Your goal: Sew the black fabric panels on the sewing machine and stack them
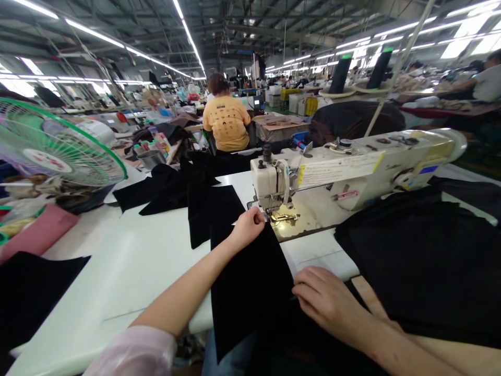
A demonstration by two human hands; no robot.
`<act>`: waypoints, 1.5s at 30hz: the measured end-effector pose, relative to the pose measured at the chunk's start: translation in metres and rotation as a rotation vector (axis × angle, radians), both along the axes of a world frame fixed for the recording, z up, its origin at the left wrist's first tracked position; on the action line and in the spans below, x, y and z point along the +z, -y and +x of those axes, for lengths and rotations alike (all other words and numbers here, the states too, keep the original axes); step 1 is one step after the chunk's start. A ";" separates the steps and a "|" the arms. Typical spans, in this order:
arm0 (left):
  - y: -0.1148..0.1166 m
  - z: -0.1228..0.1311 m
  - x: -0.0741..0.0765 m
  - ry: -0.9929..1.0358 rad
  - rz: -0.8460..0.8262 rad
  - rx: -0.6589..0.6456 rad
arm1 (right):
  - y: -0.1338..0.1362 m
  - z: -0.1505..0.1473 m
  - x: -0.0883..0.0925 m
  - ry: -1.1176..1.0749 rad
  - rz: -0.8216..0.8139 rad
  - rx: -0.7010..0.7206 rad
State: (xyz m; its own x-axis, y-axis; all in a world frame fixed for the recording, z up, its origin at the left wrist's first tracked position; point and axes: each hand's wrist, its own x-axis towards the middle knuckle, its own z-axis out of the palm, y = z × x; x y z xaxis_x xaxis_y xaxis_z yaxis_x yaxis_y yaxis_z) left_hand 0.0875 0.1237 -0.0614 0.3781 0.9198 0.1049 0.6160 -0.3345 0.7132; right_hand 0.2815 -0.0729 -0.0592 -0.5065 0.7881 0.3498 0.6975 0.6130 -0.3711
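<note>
A black fabric piece [250, 282] lies over the front edge of the white table, its lower end hanging toward my lap. My left hand [250, 225] is closed in a pinch at the fabric's upper corner, just left of the presser foot of the white sewing machine [352, 167]. Lower down, my right hand [324, 295] has its fingers curled together on the fabric's right edge. The machine's lamp lights the needle plate [285, 218]. More black cut pieces [213, 206] lie behind my left hand.
A stack of black fabric [422, 261] covers the table's right side. At left stand a green-rimmed fan [50, 146] and a pink roll [39, 232]. Thread cones [340, 73] rise behind the machine. A person in a yellow shirt [227, 122] sits ahead, facing away.
</note>
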 end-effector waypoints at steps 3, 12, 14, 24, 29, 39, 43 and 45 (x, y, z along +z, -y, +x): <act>-0.017 0.009 0.001 -0.050 -0.058 0.022 | -0.006 -0.004 -0.002 -0.048 0.017 -0.036; -0.025 0.017 0.012 -0.179 -0.050 0.048 | -0.009 -0.005 -0.006 -0.075 0.026 0.000; -0.008 0.015 0.018 -0.198 0.019 0.106 | -0.008 -0.003 -0.005 -0.045 0.023 0.022; 0.136 -0.031 0.003 -0.304 0.482 -0.659 | -0.008 0.006 0.005 0.028 -0.030 0.063; 0.103 -0.036 -0.001 -0.290 0.554 -0.693 | -0.038 0.005 0.001 0.034 -0.004 0.058; 0.036 -0.036 0.003 -0.232 0.520 -0.668 | -0.100 -0.002 -0.004 0.126 0.052 -0.057; 0.012 -0.035 0.004 -0.228 0.480 -0.629 | -0.124 -0.006 -0.007 0.139 0.060 -0.117; 0.001 -0.034 0.005 -0.245 0.466 -0.614 | -0.133 -0.008 -0.009 0.133 0.063 -0.152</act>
